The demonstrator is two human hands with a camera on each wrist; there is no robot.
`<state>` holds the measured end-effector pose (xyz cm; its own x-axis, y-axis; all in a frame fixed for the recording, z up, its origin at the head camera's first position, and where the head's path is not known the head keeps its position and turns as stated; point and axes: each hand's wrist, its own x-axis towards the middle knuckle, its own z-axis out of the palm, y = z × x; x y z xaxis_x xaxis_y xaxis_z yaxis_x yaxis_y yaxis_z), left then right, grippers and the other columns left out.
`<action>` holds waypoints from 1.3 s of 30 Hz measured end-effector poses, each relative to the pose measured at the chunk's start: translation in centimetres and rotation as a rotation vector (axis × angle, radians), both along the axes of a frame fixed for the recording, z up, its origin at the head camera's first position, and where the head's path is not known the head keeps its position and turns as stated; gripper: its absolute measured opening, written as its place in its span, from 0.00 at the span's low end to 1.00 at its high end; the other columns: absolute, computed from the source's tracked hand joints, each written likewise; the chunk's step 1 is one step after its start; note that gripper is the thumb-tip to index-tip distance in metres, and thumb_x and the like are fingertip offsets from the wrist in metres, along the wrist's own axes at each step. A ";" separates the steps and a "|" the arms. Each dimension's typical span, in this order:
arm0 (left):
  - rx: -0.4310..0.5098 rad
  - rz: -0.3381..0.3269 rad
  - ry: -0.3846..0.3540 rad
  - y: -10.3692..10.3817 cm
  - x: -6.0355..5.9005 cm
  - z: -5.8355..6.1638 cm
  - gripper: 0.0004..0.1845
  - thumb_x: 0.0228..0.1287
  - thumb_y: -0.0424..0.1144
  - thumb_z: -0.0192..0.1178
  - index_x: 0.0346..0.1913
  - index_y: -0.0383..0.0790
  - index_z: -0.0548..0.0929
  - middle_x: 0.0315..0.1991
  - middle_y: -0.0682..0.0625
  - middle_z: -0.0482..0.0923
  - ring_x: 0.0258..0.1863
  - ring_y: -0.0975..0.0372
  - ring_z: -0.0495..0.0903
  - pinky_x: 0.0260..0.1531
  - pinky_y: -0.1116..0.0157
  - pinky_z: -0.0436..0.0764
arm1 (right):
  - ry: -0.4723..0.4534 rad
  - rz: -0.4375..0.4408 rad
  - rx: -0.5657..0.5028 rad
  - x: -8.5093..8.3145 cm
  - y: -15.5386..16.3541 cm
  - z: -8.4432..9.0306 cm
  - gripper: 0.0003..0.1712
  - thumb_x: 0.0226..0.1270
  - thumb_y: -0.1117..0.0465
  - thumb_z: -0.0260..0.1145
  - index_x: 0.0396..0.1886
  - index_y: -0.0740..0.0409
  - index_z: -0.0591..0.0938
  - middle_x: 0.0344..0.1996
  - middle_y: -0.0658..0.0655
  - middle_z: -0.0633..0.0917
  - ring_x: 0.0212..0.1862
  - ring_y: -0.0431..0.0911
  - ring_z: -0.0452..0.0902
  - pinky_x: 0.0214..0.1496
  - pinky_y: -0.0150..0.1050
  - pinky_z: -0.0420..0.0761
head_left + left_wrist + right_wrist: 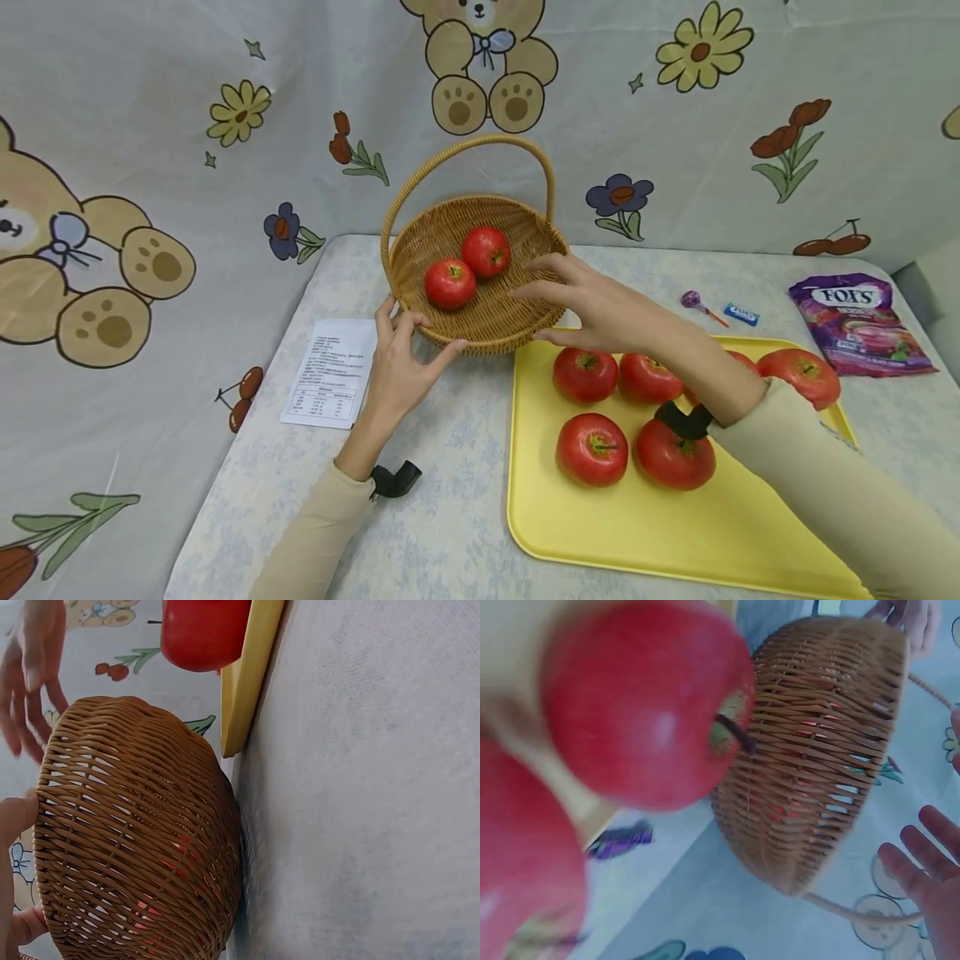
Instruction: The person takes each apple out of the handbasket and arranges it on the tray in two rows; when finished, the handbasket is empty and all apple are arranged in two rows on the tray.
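A brown wicker basket with a tall hoop handle stands at the back of the table, and two red apples lie inside, one nearer and one farther back. My left hand grips its front left rim, thumb and fingers apart along the edge. Over the right side of the basket hovers my right hand, fingers spread and holding nothing. In the right wrist view its fingers are apart from the basket. Several more red apples rest on a yellow tray beneath my right forearm.
A printed paper sheet lies left of the basket. Toward the back right are a lollipop, a small blue wrapped candy and a purple candy bag. A patterned cloth hangs behind the table.
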<state>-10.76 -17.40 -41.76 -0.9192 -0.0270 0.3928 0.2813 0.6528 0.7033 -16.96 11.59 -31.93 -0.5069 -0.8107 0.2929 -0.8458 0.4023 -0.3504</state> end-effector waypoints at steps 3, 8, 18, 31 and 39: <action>0.002 -0.001 -0.011 0.0 0.1 0.0 0.27 0.53 0.55 0.73 0.42 0.42 0.72 0.74 0.33 0.49 0.64 0.46 0.71 0.51 0.46 0.77 | -0.032 0.005 0.002 -2.1 -1.8 -0.5 0.28 0.61 0.55 0.73 0.62 0.48 0.78 0.62 0.62 0.72 0.62 0.55 0.69 0.59 0.52 0.75; -0.005 0.003 -0.019 -0.1 0.0 0.1 0.27 0.53 0.56 0.72 0.42 0.42 0.71 0.73 0.33 0.49 0.63 0.47 0.71 0.50 0.46 0.78 | -0.104 -0.006 0.028 -5.0 -4.5 -1.5 0.28 0.61 0.53 0.73 0.61 0.49 0.78 0.61 0.62 0.72 0.63 0.55 0.68 0.63 0.52 0.72; -0.006 0.000 -0.002 -0.4 -0.3 0.1 0.27 0.54 0.54 0.72 0.44 0.41 0.72 0.73 0.33 0.49 0.64 0.45 0.71 0.51 0.44 0.77 | -0.261 -0.051 0.123 -8.9 -8.1 -2.8 0.32 0.62 0.52 0.72 0.65 0.52 0.75 0.63 0.61 0.69 0.66 0.55 0.65 0.67 0.52 0.69; 0.000 0.005 -0.006 -0.4 -0.2 0.0 0.26 0.54 0.55 0.72 0.43 0.42 0.71 0.74 0.34 0.48 0.68 0.44 0.67 0.57 0.44 0.75 | -0.374 -0.063 0.219 -11.5 -12.5 -3.8 0.37 0.64 0.51 0.70 0.71 0.44 0.68 0.67 0.58 0.65 0.66 0.54 0.67 0.67 0.51 0.69; -0.003 0.002 -0.028 -0.2 -0.2 -0.1 0.27 0.54 0.57 0.71 0.43 0.44 0.71 0.74 0.35 0.48 0.68 0.45 0.67 0.57 0.45 0.75 | -0.427 -0.029 0.311 -11.8 -13.8 -5.4 0.41 0.65 0.50 0.70 0.75 0.42 0.63 0.74 0.59 0.59 0.73 0.56 0.59 0.71 0.58 0.62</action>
